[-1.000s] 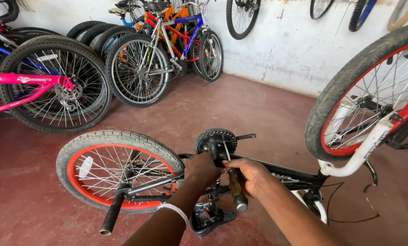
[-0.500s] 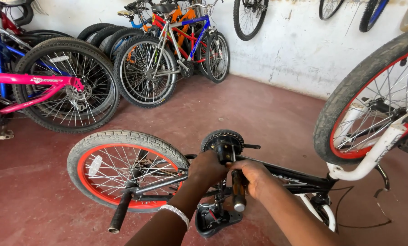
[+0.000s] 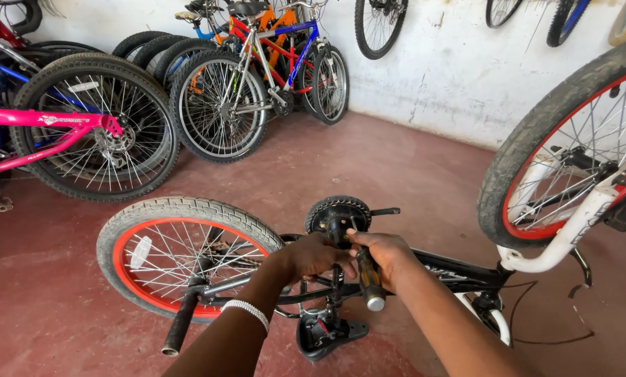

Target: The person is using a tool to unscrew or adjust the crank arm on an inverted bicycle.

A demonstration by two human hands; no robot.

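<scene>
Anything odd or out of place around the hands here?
The small black bike is upside down, resting on its saddle, red-rimmed wheels in the air. Both hands, left hand and right hand, are at its chainring. Nothing looks broken or spilled.

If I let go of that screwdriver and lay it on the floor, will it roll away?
Probably somewhat. The screwdriver in the right hand has a rounded handle with a metal end cap, so it would likely roll. The red floor looks smooth and hard, offering little to stop it. It seems stiff and fairly light.
</scene>
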